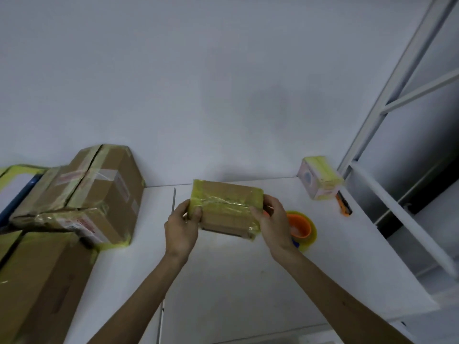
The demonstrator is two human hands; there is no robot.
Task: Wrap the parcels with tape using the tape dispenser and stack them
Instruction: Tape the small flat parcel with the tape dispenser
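Observation:
A small brown cardboard parcel (227, 209) banded with yellowish tape is held above the white table (223, 281) between both hands. My left hand (182, 225) grips its left end, thumb on the top face. My right hand (273, 223) grips its right end, thumb over the tape. Just behind my right hand the tape dispenser (301, 228) lies on the table, an orange core inside a yellow roll, partly hidden by the hand.
Taped cardboard parcels are piled at the left (87, 194), with a large box (37, 281) in front of them. A small pink box with yellow tape (320, 178) stands at the back right beside an orange utility knife (344, 206). A white metal frame (397, 95) rises on the right.

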